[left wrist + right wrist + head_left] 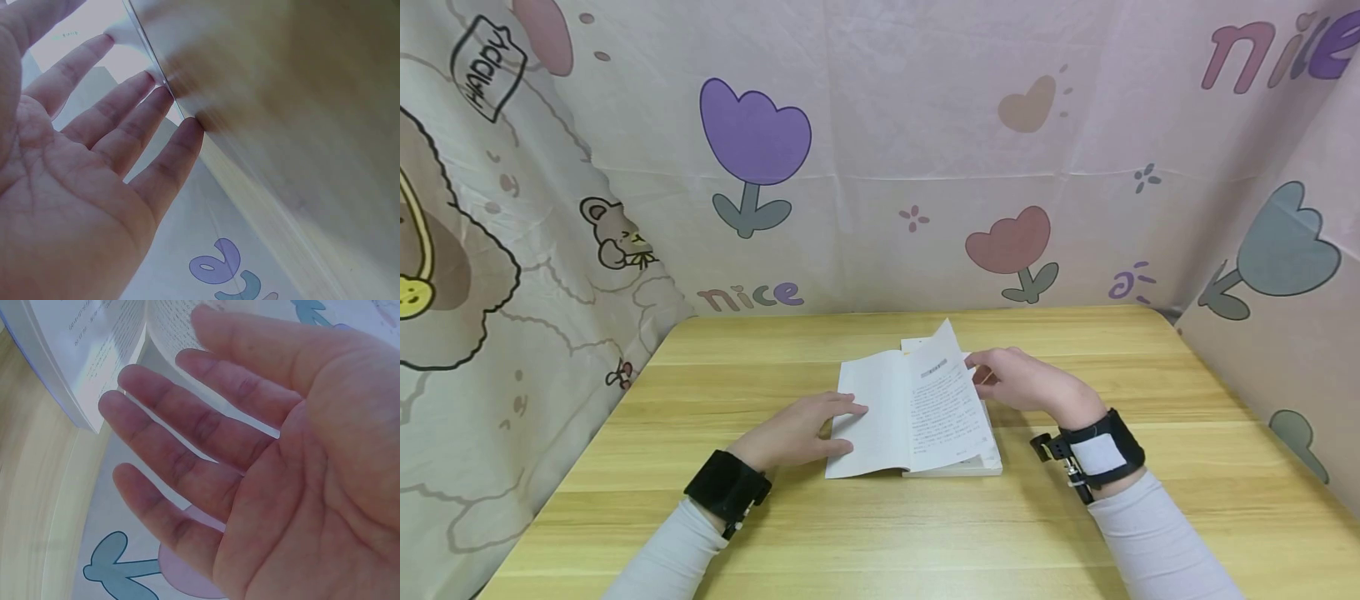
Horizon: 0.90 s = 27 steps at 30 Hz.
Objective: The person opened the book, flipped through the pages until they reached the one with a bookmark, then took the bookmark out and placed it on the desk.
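Observation:
A book [872, 375] lies spread on the wooden table, its left side blank white. One printed leaf [946, 408] stands lifted at a slant above the right-hand pages, its top corner pointing up. My left hand [801, 429] rests at the left page's outer edge, with fingers extended; its fingertips [195, 125] reach the book's edge in the left wrist view. Beside the lifted leaf's upper right edge is my right hand [1018, 379], partly behind the paper. In the right wrist view its fingers [175, 462] are loosely extended and spread, and printed pages [87, 344] rise beyond them.
The table [775, 533] has a light wood grain and reaches back to a hanging patterned cloth [880, 167] with flowers and lettering. More cloth [550, 333] hangs along the left and right sides. Each wrist wears a black strap [727, 492] with a small camera.

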Each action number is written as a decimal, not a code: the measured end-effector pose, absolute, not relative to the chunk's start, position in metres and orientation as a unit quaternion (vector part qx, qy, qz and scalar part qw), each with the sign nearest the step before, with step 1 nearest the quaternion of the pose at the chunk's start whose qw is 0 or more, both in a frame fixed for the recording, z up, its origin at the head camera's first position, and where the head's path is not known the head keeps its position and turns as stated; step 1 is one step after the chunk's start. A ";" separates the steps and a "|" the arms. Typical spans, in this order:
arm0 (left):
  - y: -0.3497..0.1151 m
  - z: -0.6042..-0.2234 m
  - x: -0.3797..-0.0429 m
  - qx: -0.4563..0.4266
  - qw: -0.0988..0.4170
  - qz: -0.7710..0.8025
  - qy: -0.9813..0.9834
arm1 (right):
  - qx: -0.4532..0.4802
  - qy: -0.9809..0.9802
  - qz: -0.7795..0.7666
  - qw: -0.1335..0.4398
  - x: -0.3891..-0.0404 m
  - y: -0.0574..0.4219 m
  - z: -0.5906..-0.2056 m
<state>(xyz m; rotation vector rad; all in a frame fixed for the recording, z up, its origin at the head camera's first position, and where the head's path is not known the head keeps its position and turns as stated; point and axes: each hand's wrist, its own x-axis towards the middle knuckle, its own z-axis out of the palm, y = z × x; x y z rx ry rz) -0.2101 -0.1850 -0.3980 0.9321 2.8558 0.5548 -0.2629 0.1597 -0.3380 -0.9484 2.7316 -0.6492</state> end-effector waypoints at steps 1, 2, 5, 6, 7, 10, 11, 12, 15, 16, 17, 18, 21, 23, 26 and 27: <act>-0.185 -0.398 -0.210 0.305 0.043 0.181 0.934 | -0.321 0.917 -0.218 0.087 -0.263 0.159 -0.338; -0.185 -0.398 -0.210 0.304 0.043 0.181 0.934 | -0.320 0.918 -0.218 0.088 -0.263 0.159 -0.338; -0.185 -0.399 -0.210 0.303 0.044 0.181 0.935 | -0.326 0.916 -0.218 0.085 -0.262 0.158 -0.338; -0.185 -0.399 -0.210 0.303 0.044 0.181 0.935 | -0.325 0.917 -0.217 0.084 -0.262 0.157 -0.338; -0.185 -0.399 -0.210 0.303 0.044 0.181 0.935 | -0.327 0.916 -0.217 0.083 -0.262 0.157 -0.338; -0.185 -0.399 -0.210 0.304 0.044 0.181 0.934 | -0.330 0.915 -0.217 0.080 -0.261 0.155 -0.338; -0.185 -0.399 -0.210 0.304 0.044 0.181 0.934 | -0.334 0.914 -0.217 0.078 -0.261 0.154 -0.338; -0.185 -0.399 -0.210 0.304 0.044 0.181 0.934 | -0.337 0.913 -0.218 0.077 -0.261 0.154 -0.338; -0.185 -0.399 -0.210 0.304 0.044 0.181 0.934 | -0.344 0.910 -0.220 0.075 -0.261 0.152 -0.339; -0.185 -0.399 -0.210 0.304 0.044 0.181 0.934 | -0.345 0.909 -0.221 0.075 -0.262 0.152 -0.340; -0.185 -0.399 -0.210 0.303 0.044 0.181 0.934 | -0.345 0.909 -0.222 0.075 -0.262 0.151 -0.340; -0.185 -0.399 -0.210 0.303 0.044 0.182 0.934 | -0.347 0.908 -0.223 0.074 -0.262 0.150 -0.341; -0.184 -0.398 -0.209 0.302 0.046 0.184 0.934 | -0.352 0.906 -0.224 0.071 -0.262 0.147 -0.342; -0.184 -0.397 -0.209 0.302 0.047 0.185 0.934 | -0.357 0.904 -0.223 0.068 -0.261 0.145 -0.343; -0.184 -0.397 -0.209 0.303 0.046 0.184 0.934 | -0.365 0.901 -0.224 0.065 -0.261 0.143 -0.345; -0.184 -0.397 -0.209 0.303 0.046 0.183 0.934 | -0.368 0.900 -0.224 0.064 -0.261 0.142 -0.346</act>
